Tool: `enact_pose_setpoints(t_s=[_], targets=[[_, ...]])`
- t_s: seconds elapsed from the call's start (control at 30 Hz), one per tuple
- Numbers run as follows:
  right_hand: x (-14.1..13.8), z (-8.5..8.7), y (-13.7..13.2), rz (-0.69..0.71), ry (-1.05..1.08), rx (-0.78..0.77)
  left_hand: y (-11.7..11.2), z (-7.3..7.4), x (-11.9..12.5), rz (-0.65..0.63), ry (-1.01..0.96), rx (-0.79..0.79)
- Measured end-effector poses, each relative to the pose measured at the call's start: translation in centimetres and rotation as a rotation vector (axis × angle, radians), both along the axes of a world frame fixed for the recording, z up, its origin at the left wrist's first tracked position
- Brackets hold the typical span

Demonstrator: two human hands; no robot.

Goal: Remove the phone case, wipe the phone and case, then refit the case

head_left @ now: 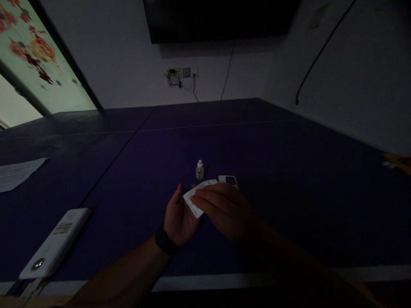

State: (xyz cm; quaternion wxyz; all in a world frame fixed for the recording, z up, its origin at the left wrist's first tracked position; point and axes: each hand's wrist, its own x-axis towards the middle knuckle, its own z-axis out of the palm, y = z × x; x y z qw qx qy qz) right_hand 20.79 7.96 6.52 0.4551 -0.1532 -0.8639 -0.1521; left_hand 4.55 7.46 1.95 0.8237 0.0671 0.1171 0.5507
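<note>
My right hand [224,207] pinches a folded white tissue [194,206] between thumb and fingers. Under it, my left hand [181,216] is turned palm up with its thumb stretched out, a dark band [166,240] round the wrist. The tissue rests against the left palm and hides most of those fingers; whether anything lies beneath it I cannot tell. Just beyond both hands a small clear bottle [199,172] with a white neck and pale tip stands upright. Behind my right hand shows part of a white-rimmed device [228,179] with a dark panel.
A white power bank [54,244] with a cable lies near the front left edge of the dark blue table [257,149]. A printed sheet [21,174] lies far left. Wall sockets [180,73] with cables and a dark screen [221,21] are at the back.
</note>
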Motion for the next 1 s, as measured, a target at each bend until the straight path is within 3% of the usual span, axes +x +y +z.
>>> enact_pose_setpoints(t_s=[0.27, 0.57, 0.83, 1.0], targets=[[2.3, 0.6, 0.4, 0.0, 0.026, 0.053, -0.6, 0.1, -0.4, 0.005, -0.068, -0.124], [0.3, 1.0, -1.5, -0.056, -0.078, 0.038, -1.6, 2.4, 0.4, -0.056, -0.07, -0.212], [2.7, 0.9, -0.3, -0.096, -0.079, 0.074, -0.9, 0.5, -0.2, 0.025, -0.037, -0.168], [0.4, 1.0, -1.2, -0.086, -0.091, 0.085, -1.5, 1.5, -0.1, -0.042, -0.053, -0.217]])
